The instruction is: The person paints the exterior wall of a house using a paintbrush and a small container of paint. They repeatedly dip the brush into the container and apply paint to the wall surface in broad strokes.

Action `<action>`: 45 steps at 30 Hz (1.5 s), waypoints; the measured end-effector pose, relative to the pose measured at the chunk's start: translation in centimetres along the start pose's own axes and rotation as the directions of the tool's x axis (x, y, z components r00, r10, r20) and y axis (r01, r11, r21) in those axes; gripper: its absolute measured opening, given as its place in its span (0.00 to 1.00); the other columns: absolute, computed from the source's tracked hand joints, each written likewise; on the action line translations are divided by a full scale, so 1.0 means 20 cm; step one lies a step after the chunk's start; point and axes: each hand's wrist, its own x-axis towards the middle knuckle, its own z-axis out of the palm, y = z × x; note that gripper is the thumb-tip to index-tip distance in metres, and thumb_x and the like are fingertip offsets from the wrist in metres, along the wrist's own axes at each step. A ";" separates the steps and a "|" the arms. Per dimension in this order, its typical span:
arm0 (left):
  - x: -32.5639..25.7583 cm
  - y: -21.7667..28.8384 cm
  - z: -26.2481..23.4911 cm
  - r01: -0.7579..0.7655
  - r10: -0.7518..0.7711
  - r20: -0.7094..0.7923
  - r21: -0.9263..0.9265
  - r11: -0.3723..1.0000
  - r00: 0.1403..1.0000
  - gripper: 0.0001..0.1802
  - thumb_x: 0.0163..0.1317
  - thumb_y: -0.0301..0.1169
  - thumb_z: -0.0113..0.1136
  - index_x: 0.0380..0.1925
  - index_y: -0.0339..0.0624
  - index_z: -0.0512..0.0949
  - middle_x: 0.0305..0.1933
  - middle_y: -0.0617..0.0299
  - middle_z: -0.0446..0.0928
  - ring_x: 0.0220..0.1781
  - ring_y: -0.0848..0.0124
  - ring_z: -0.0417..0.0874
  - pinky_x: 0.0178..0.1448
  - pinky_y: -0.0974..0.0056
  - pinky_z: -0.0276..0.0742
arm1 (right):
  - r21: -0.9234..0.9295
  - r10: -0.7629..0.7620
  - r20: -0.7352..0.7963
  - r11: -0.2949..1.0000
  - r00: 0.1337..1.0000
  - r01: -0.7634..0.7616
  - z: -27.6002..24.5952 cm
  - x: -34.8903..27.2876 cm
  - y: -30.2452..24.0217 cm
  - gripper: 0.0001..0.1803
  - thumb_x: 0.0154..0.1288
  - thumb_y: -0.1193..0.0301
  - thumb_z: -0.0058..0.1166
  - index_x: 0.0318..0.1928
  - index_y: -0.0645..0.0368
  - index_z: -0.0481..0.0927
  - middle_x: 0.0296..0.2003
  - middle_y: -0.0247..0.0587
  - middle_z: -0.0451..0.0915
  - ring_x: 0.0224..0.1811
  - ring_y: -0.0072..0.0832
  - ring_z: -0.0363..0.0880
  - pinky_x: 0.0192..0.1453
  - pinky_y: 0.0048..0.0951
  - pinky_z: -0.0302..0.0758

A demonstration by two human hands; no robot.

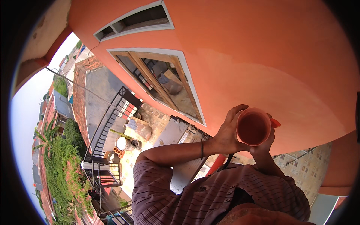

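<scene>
Head view: reddish cup (253, 126) held before orange wall (292, 48), open mouth facing camera. Left hand (230, 129) wrapped around cup's left side; right hand (265, 145) grasping its lower right. Dark band (202, 149) on left wrist. Wood-framed window (152, 80) farther left; white bucket (122, 143) on tiled balcony floor (154, 115).

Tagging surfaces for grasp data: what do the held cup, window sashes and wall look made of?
Orange cup: probably plastic, dull finish, from its evenly coloured rim; ceramic possible.
Window sashes: likely wood, brown, with reflective glass panes.
Wall: seemingly painted plaster or render; broad, smooth, jointless orange surface.
</scene>
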 end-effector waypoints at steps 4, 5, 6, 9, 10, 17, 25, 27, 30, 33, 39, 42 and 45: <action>0.00 -0.03 0.04 -0.155 0.152 -0.045 -0.074 0.985 0.987 0.65 0.44 0.36 0.91 0.77 0.42 0.54 0.75 0.53 0.64 0.80 0.60 0.67 0.80 0.52 0.69 | 0.000 0.021 -0.167 1.000 0.986 -0.021 -0.05 -0.06 0.06 0.15 0.84 0.63 0.51 0.62 0.56 0.74 0.55 0.37 0.81 0.57 0.26 0.84 0.58 0.36 0.86; -0.01 -0.02 0.04 -0.123 0.115 -0.055 -0.171 0.978 0.992 0.64 0.44 0.35 0.91 0.77 0.42 0.55 0.75 0.53 0.65 0.79 0.60 0.69 0.79 0.52 0.70 | 0.082 0.084 -0.245 0.994 0.966 -0.066 -0.08 -0.06 0.07 0.16 0.84 0.65 0.53 0.63 0.57 0.74 0.54 0.37 0.82 0.57 0.25 0.83 0.58 0.36 0.87; -0.01 -0.01 0.04 -0.084 0.071 -0.056 -0.272 0.959 0.996 0.63 0.45 0.35 0.90 0.77 0.42 0.57 0.74 0.54 0.67 0.78 0.61 0.71 0.79 0.53 0.70 | -0.139 -0.008 -0.209 0.990 0.978 -0.022 -0.11 -0.05 0.07 0.16 0.83 0.67 0.53 0.64 0.58 0.75 0.53 0.37 0.82 0.56 0.25 0.83 0.57 0.35 0.86; -0.05 0.03 -0.03 -0.004 -0.002 -0.015 -0.357 0.934 1.000 0.60 0.45 0.32 0.89 0.76 0.41 0.61 0.72 0.54 0.72 0.76 0.61 0.73 0.78 0.53 0.71 | -0.626 -0.084 -0.066 0.779 0.994 0.024 -0.26 -0.01 0.03 0.16 0.82 0.71 0.53 0.65 0.59 0.77 0.51 0.36 0.83 0.52 0.24 0.83 0.55 0.33 0.85; -0.06 0.04 -0.06 0.029 -0.022 0.023 -0.365 0.930 0.999 0.59 0.46 0.32 0.88 0.75 0.40 0.60 0.71 0.53 0.72 0.76 0.61 0.73 0.78 0.53 0.70 | -0.711 -0.012 -0.061 0.703 0.998 -0.035 -0.33 -0.01 -0.01 0.16 0.82 0.72 0.53 0.65 0.59 0.79 0.51 0.36 0.83 0.51 0.24 0.83 0.54 0.33 0.84; -0.07 0.04 -0.16 0.079 0.048 0.285 -0.419 0.905 0.957 0.58 0.45 0.32 0.87 0.73 0.36 0.60 0.68 0.49 0.75 0.72 0.59 0.77 0.75 0.55 0.73 | -0.984 0.121 -0.007 0.176 0.993 -0.028 -0.63 0.08 -0.18 0.16 0.80 0.71 0.58 0.63 0.59 0.84 0.47 0.36 0.84 0.39 0.22 0.79 0.45 0.28 0.78; -0.08 0.03 -0.13 0.076 0.126 0.401 -0.452 0.889 0.907 0.58 0.46 0.34 0.87 0.74 0.35 0.59 0.69 0.49 0.74 0.72 0.59 0.77 0.74 0.54 0.75 | -0.702 -0.248 0.120 0.664 0.961 0.258 -0.05 0.45 -0.33 0.12 0.80 0.72 0.58 0.57 0.66 0.82 0.48 0.37 0.84 0.42 0.25 0.85 0.48 0.36 0.91; -0.08 0.02 -0.14 0.086 0.120 0.399 -0.463 0.882 0.909 0.58 0.46 0.34 0.86 0.74 0.35 0.59 0.69 0.49 0.74 0.72 0.58 0.78 0.74 0.54 0.75 | -0.572 -0.362 0.166 0.723 0.917 0.388 0.16 0.59 -0.34 0.11 0.79 0.73 0.60 0.55 0.66 0.82 0.46 0.40 0.85 0.43 0.27 0.88 0.48 0.41 0.96; -0.08 0.03 -0.14 0.048 0.131 0.330 -0.485 0.873 0.935 0.58 0.47 0.35 0.86 0.73 0.34 0.59 0.69 0.49 0.74 0.72 0.58 0.78 0.73 0.53 0.76 | -0.512 -0.474 0.289 0.658 0.832 0.553 0.42 0.79 -0.38 0.11 0.73 0.78 0.66 0.52 0.67 0.82 0.44 0.44 0.87 0.40 0.28 0.89 0.48 0.43 0.97; -0.10 0.04 -0.15 -0.027 0.132 0.196 -0.461 0.887 0.972 0.59 0.46 0.37 0.88 0.73 0.34 0.58 0.68 0.48 0.74 0.71 0.57 0.78 0.73 0.53 0.76 | -0.467 -0.620 0.444 0.457 0.647 0.757 0.64 1.02 -0.32 0.12 0.72 0.81 0.65 0.53 0.68 0.81 0.42 0.42 0.87 0.40 0.26 0.90 0.45 0.39 0.96; -0.04 0.05 -0.23 -0.083 0.101 0.024 -0.393 0.916 0.995 0.59 0.47 0.37 0.88 0.73 0.33 0.59 0.68 0.46 0.75 0.71 0.56 0.79 0.72 0.53 0.77 | -0.507 -0.687 0.497 0.265 0.530 0.820 0.82 1.36 -0.29 0.11 0.68 0.78 0.71 0.47 0.67 0.86 0.37 0.38 0.89 0.34 0.20 0.88 0.33 0.20 0.82; -0.01 0.03 -0.28 -0.042 0.049 0.009 -0.348 0.936 0.999 0.59 0.47 0.37 0.88 0.73 0.32 0.59 0.68 0.46 0.75 0.71 0.55 0.79 0.72 0.52 0.77 | -0.664 -0.675 0.581 -0.071 0.454 0.744 0.80 1.35 -0.44 0.07 0.66 0.82 0.71 0.44 0.69 0.88 0.40 0.41 0.90 0.39 0.22 0.88 0.47 0.21 0.84; 0.02 -0.01 -0.31 -0.013 0.023 0.027 -0.311 0.950 0.999 0.59 0.47 0.38 0.88 0.73 0.32 0.59 0.68 0.46 0.75 0.71 0.55 0.79 0.72 0.53 0.77 | -0.629 -0.750 0.592 -0.203 0.293 0.750 0.83 1.31 -0.59 0.07 0.64 0.81 0.73 0.42 0.69 0.88 0.39 0.42 0.90 0.37 0.22 0.88 0.45 0.21 0.85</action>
